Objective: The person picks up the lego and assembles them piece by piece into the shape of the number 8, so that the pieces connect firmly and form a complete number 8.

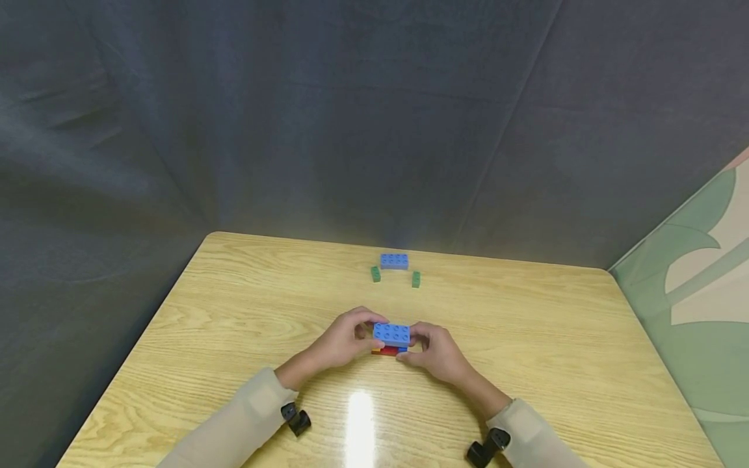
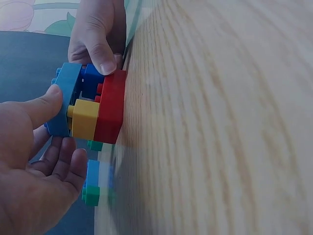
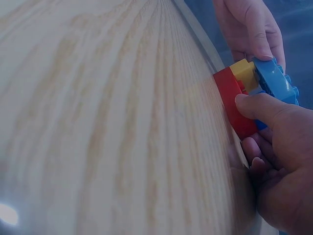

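My left hand (image 1: 345,339) pinches a light blue toy building brick (image 1: 391,335), thumb on the near side. This brick lies over a yellow brick (image 2: 84,120) and a dark blue brick (image 2: 91,81), which stand at opposite ends of a red brick (image 2: 110,106). In the left wrist view, a yellow stud shows in a narrow gap under the light blue brick. My right hand (image 1: 440,354) grips the stack's lower right end, its thumb on the red brick beside the dark blue one. Its fingertips are partly hidden behind the stack.
Beyond the hands, another blue brick (image 1: 394,261) lies near the far edge of the wooden table (image 1: 263,292). Two small green bricks, one on the left (image 1: 376,273) and one on the right (image 1: 416,279), lie just before it. A dark curtain (image 1: 374,130) hangs behind.
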